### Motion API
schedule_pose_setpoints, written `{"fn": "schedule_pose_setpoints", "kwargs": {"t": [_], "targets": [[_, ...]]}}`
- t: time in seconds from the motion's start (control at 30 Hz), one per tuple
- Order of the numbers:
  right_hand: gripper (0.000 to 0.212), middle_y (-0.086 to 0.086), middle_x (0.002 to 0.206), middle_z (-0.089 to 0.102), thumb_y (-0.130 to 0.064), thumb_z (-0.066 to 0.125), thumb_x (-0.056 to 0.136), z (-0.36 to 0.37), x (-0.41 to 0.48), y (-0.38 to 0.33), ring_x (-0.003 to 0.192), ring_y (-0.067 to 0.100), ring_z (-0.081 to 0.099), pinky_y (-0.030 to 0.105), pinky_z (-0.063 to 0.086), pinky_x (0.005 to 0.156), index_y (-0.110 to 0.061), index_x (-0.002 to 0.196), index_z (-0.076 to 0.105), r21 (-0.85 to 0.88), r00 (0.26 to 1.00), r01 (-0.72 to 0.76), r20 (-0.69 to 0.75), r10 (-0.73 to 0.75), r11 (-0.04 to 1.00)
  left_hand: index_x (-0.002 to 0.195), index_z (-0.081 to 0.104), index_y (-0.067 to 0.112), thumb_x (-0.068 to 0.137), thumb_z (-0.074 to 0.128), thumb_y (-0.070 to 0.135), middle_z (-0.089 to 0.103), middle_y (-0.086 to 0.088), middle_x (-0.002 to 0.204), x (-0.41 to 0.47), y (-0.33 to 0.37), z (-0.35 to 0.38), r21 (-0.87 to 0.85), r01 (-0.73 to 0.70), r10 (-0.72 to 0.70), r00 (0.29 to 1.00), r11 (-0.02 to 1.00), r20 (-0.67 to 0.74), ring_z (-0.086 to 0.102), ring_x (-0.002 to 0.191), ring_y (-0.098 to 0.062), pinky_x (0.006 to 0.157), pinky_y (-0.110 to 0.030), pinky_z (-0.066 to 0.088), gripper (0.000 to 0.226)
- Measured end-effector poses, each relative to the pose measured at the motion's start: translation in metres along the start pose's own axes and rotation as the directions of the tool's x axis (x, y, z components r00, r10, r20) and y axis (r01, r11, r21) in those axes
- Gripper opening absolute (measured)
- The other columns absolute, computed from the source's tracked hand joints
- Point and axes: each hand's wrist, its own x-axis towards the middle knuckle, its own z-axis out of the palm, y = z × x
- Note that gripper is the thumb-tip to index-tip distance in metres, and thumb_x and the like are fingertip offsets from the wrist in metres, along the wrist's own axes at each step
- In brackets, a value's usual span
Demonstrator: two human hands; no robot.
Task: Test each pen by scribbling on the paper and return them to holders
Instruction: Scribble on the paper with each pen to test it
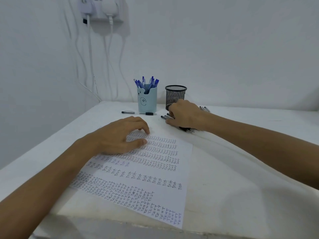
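A sheet of paper point(155, 169) covered in rows of the written word "test" lies on the white table point(241, 169). My left hand point(119, 135) rests on the paper's far end, fingertips pressing it. My right hand point(184, 115) lies over a pile of black pens point(165, 116) in front of the black mesh holder point(175, 95), fingers curled around some of them. The mesh holder looks empty. A light blue holder point(147, 100) to its left has several blue pens point(146, 82) in it. One black pen point(138, 113) lies loose before the blue holder.
More black pens point(204, 108) show behind my right wrist. White cables point(89, 66) hang from a wall socket at the back left. The table's near edge runs along the bottom of the view.
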Motion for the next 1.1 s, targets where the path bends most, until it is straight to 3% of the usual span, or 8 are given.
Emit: {"fn": "schedule_pose_setpoints", "kwargs": {"t": [0.23, 0.47, 0.57, 0.77, 0.87, 0.93, 1.03, 1.1], "targets": [[0.028, 0.011, 0.116, 0.064, -0.033, 0.056, 0.099, 0.007, 0.018, -0.021, 0.107, 0.031, 0.059, 0.038, 0.05, 0.079, -0.009, 0.113, 0.064, -0.004, 0.99, 0.095, -0.101, -0.095, 0.995, 0.122, 0.059, 0.044, 0.091, 0.045, 0.073, 0.052, 0.03, 0.134, 0.001, -0.003, 0.0, 0.001, -0.009, 0.009, 1.0, 1.0, 0.002, 0.047, 0.13, 0.002, 0.111, -0.037, 0.042, 0.045], [0.022, 0.017, 0.117, 0.064, -0.01, 0.05, 0.099, 0.021, 0.05, -0.049, 0.101, 0.032, 0.062, 0.034, 0.042, 0.068, -0.004, 0.117, 0.061, 0.005, 0.982, 0.149, -0.118, -0.147, 0.989, 0.121, 0.061, 0.042, 0.092, 0.047, 0.07, 0.054, 0.029, 0.132, 0.0, -0.006, 0.001, -0.021, -0.01, 0.01, 1.0, 1.0, -0.017, 0.049, 0.129, 0.001, 0.109, -0.039, 0.043, 0.042], [0.022, 0.018, 0.119, 0.064, -0.012, 0.048, 0.101, 0.025, 0.054, -0.054, 0.105, 0.033, 0.061, 0.033, 0.039, 0.068, -0.004, 0.118, 0.059, 0.017, 0.984, 0.137, -0.121, -0.134, 0.99, 0.121, 0.061, 0.042, 0.092, 0.047, 0.07, 0.054, 0.028, 0.131, -0.001, -0.007, 0.001, -0.023, -0.009, 0.009, 1.0, 1.0, -0.019, 0.049, 0.129, 0.0, 0.109, -0.039, 0.043, 0.043], [0.039, 0.011, 0.124, 0.055, -0.036, 0.053, 0.102, 0.027, 0.055, -0.058, 0.113, 0.028, 0.054, 0.037, 0.046, 0.078, -0.008, 0.127, 0.062, 0.059, 0.981, 0.139, -0.144, -0.13, 0.989, 0.12, 0.061, 0.042, 0.092, 0.048, 0.07, 0.056, 0.027, 0.129, 0.0, -0.008, 0.001, -0.024, -0.02, 0.019, 0.999, 1.0, -0.028, 0.05, 0.127, -0.002, 0.108, -0.039, 0.044, 0.042], [0.031, 0.012, 0.119, 0.059, -0.03, 0.053, 0.103, 0.028, 0.057, -0.062, 0.109, 0.028, 0.056, 0.041, 0.051, 0.082, -0.006, 0.113, 0.068, 0.117, 0.984, 0.165, -0.086, -0.156, 0.979, 0.12, 0.062, 0.042, 0.093, 0.048, 0.069, 0.056, 0.028, 0.129, 0.0, -0.008, 0.001, -0.026, -0.021, 0.02, 0.999, 0.999, -0.027, 0.05, 0.127, -0.001, 0.106, -0.039, 0.045, 0.04], [0.024, 0.014, 0.114, 0.062, -0.027, 0.053, 0.102, 0.023, 0.057, -0.064, 0.1, 0.029, 0.059, 0.041, 0.05, 0.078, -0.006, 0.107, 0.064, 0.143, 0.984, 0.178, -0.044, -0.173, 0.974, 0.12, 0.062, 0.041, 0.094, 0.049, 0.067, 0.057, 0.027, 0.128, 0.0, -0.008, 0.001, -0.025, -0.026, 0.025, 0.999, 0.999, -0.031, 0.05, 0.127, -0.002, 0.106, -0.038, 0.045, 0.039], [0.016, 0.016, 0.105, 0.058, -0.017, 0.053, 0.1, 0.012, 0.053, -0.063, 0.085, 0.029, 0.052, 0.036, 0.04, 0.065, -0.005, 0.111, 0.051, 0.089, 0.982, 0.186, -0.033, -0.184, 0.978, 0.12, 0.063, 0.04, 0.094, 0.049, 0.066, 0.058, 0.026, 0.128, 0.0, -0.007, 0.0, -0.029, -0.032, 0.032, 0.999, 0.999, -0.031, 0.052, 0.125, -0.002, 0.105, -0.036, 0.046, 0.039], [0.021, 0.016, 0.102, 0.055, -0.01, 0.051, 0.099, 0.006, 0.051, -0.062, 0.086, 0.032, 0.056, 0.035, 0.038, 0.064, -0.004, 0.119, 0.046, 0.033, 0.983, 0.179, -0.035, -0.178, 0.983, 0.12, 0.063, 0.04, 0.093, 0.049, 0.067, 0.058, 0.025, 0.128, -0.001, -0.006, 0.0, -0.031, -0.028, 0.027, 0.999, 0.999, -0.029, 0.052, 0.124, -0.002, 0.104, -0.034, 0.046, 0.04]]}}
